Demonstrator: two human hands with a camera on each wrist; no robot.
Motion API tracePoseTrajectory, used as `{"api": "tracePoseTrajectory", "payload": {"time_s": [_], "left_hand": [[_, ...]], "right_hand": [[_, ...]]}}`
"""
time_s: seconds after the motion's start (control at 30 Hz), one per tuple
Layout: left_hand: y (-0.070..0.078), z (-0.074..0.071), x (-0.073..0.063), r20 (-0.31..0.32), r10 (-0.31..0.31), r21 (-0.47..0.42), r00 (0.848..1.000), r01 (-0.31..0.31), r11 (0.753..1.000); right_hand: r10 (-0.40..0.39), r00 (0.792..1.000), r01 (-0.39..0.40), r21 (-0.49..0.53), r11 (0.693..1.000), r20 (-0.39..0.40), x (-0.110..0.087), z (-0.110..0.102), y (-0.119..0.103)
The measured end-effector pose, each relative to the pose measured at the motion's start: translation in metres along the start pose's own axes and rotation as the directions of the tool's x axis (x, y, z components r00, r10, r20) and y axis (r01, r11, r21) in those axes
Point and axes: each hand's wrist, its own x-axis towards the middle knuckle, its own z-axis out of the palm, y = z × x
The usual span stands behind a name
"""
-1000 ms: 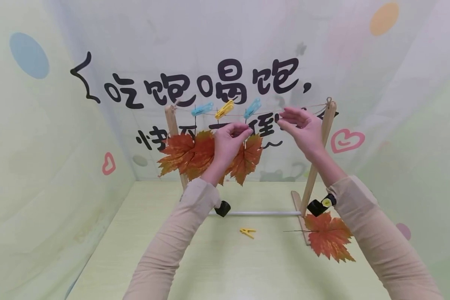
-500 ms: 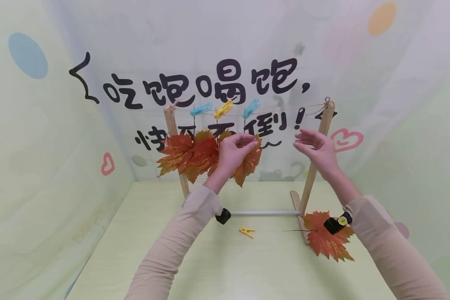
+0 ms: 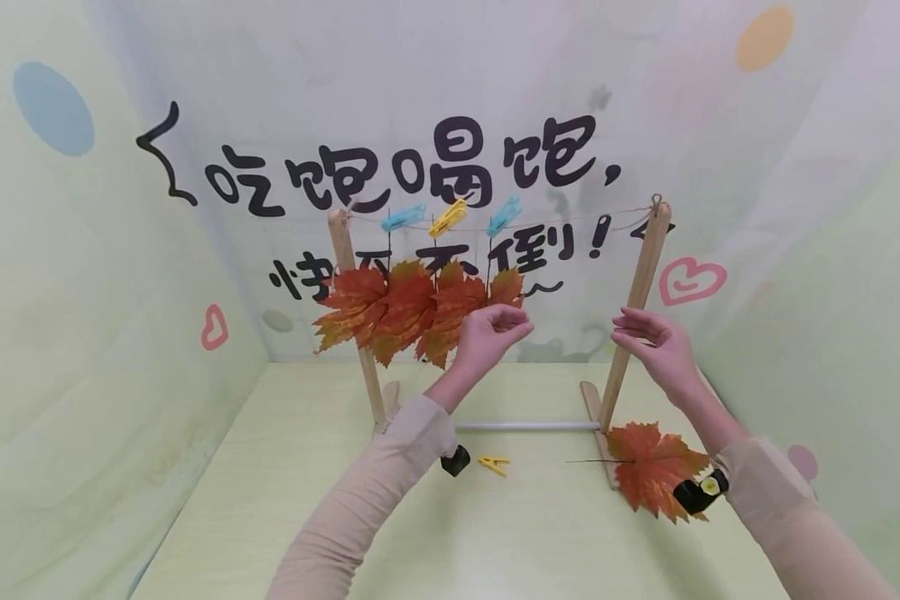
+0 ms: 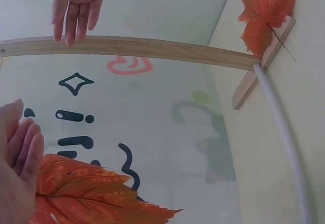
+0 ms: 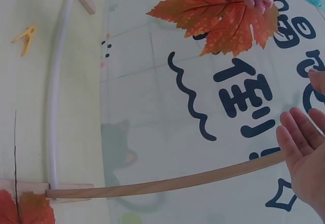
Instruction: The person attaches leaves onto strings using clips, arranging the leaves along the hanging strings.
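My left hand (image 3: pixel 491 335) is in the air before the rightmost hanging leaf (image 3: pixel 506 287), its fingers relaxed and holding nothing. Near the right post (image 3: pixel 637 308) of the wooden frame hovers my right hand (image 3: pixel 660 346), also without anything in its loosely bent fingers. Red-orange maple leaves (image 3: pixel 405 304) hang by their stems from a thin string (image 3: pixel 555 223), held by two blue clothespins (image 3: pixel 504 217) and a yellow clothespin (image 3: pixel 448 218). On the table lie a single maple leaf (image 3: pixel 652 467), stem pointing left, and a loose yellow clothespin (image 3: pixel 494 465).
A white rod (image 3: pixel 528 427) joins the frame's feet low over the pale table (image 3: pixel 495 542). The frame's left post (image 3: pixel 367 375) stands partly behind the leaves. A printed cloth backdrop (image 3: pixel 307 75) with black lettering encloses the back and sides.
Both hands have come down from string height and shifted right, drawing away from the string. The hanging leaves, the clothespins and the leaf on the table stay where they were.
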Motion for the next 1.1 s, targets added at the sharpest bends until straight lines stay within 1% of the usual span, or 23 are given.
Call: {"api": "tracePoseTrajectory", "payload": {"time_s": [0.07, 0.23, 0.4, 0.57, 0.7, 0.73, 0.83, 0.87, 0.93, 0.97, 1.03, 1.07, 1.1], "left_hand": [[-0.006, 0.004, -0.003, 0.01, -0.008, 0.014, 1.0, 0.007, 1.0], [-0.028, 0.014, -0.011, 0.03, -0.027, 0.03, 0.999, 0.027, 0.999], [-0.05, 0.024, -0.02, 0.049, -0.057, 0.049, 0.997, 0.055, 0.997], [-0.065, 0.031, -0.028, 0.09, -0.106, 0.057, 0.99, 0.102, 0.993], [-0.076, 0.036, -0.033, 0.13, -0.131, 0.079, 0.983, 0.122, 0.989], [-0.079, 0.037, -0.034, 0.137, -0.129, 0.088, 0.982, 0.118, 0.989], [-0.087, 0.042, -0.036, 0.163, -0.148, 0.133, 0.975, 0.127, 0.983], [-0.089, 0.044, -0.038, 0.176, -0.156, 0.146, 0.972, 0.131, 0.981], [-0.093, 0.048, -0.041, 0.204, -0.172, 0.17, 0.964, 0.138, 0.976], [-0.095, 0.051, -0.043, 0.22, -0.185, 0.182, 0.958, 0.146, 0.972], [-0.098, 0.055, -0.047, 0.253, -0.211, 0.206, 0.944, 0.16, 0.965], [-0.1, 0.058, -0.05, 0.27, -0.223, 0.218, 0.937, 0.166, 0.962], [-0.102, 0.061, -0.052, 0.285, -0.233, 0.226, 0.93, 0.171, 0.959]], "right_hand": [[0.009, 1.0, -0.009, -0.01, 1.0, 0.002, -0.005, -0.003, 0.007], [0.031, 1.0, -0.031, -0.01, 0.999, 0.006, -0.016, -0.008, 0.026], [0.063, 0.998, -0.063, -0.029, 0.998, 0.002, -0.027, -0.01, 0.037], [0.122, 0.993, -0.122, -0.1, 0.987, -0.012, -0.038, -0.013, 0.05], [0.134, 0.991, -0.135, -0.105, 0.985, -0.015, -0.046, -0.016, 0.066], [0.113, 0.994, -0.113, -0.048, 0.992, 0.008, -0.044, -0.021, 0.094], [0.104, 0.994, -0.104, -0.026, 0.994, 0.023, -0.05, -0.023, 0.1], [0.114, 0.993, -0.114, -0.013, 0.993, 0.02, -0.052, -0.023, 0.102], [0.132, 0.991, -0.132, -0.016, 0.991, 0.021, -0.055, -0.024, 0.107], [0.163, 0.987, -0.163, -0.065, 0.985, -0.002, -0.061, -0.021, 0.091], [0.177, 0.984, -0.177, -0.037, 0.983, -0.01, -0.062, -0.026, 0.12], [0.185, 0.983, -0.185, -0.004, 0.983, -0.003, -0.063, -0.029, 0.132], [0.199, 0.98, -0.199, -0.026, 0.98, -0.004, -0.063, -0.034, 0.153]]}}
